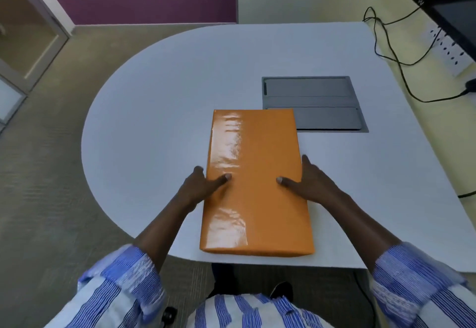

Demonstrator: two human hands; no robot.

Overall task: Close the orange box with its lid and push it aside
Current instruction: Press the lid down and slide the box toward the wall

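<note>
A long, glossy orange box (255, 181) lies lengthwise on the white table (159, 111), its near end close to the front edge, with the lid on top. My left hand (199, 187) clasps the box's left side, thumb lying on the lid and fingers down the left wall. My right hand (309, 183) clasps the right side the same way, thumb on the lid. Both hands grip about midway along the box.
A grey metal cable hatch (322, 101) is set into the table just beyond and right of the box; the box's far right corner overlaps it. Black cables (386, 44) trail along the table's right edge toward a wall socket strip (449, 49). The table's left end is rounded.
</note>
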